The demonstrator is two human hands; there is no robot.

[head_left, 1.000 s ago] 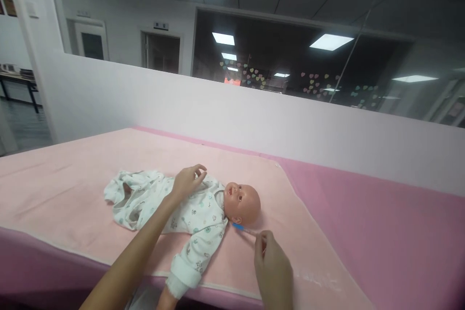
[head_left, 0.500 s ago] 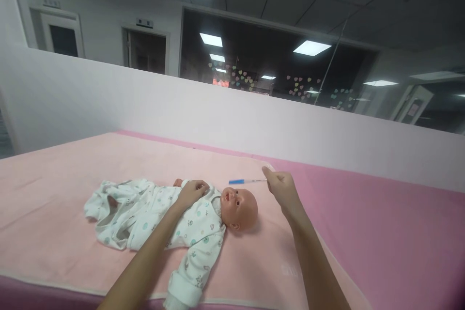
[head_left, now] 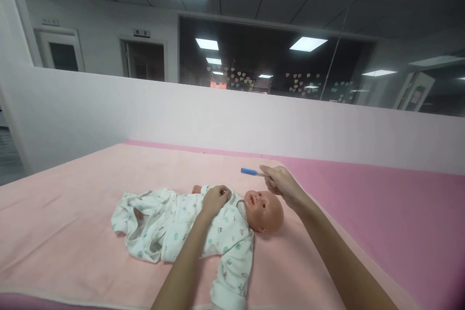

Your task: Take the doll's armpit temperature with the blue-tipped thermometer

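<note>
Doll (head_left: pixel 263 209): lies on its back on the pink blanket (head_left: pixel 72 213), head toward 3 o'clock.
Left hand (head_left: pixel 215 199): rests on the doll's chest.
Right hand (head_left: pixel 281 185): pinches a thin blue-tipped stick (head_left: pixel 250 171) above the head, tip toward 9 o'clock.
Partition (head_left: pixel 218 116): white, at 12 o'clock.

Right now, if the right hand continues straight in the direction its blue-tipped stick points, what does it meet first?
Probably nothing near: the right hand holds the stick pointing left above the blanket, beyond the doll. Depth is unclear.

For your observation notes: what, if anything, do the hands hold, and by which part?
The right hand pinches a thin blue-tipped stick by its clear end. The left hand rests on the doll, holding nothing.
</note>
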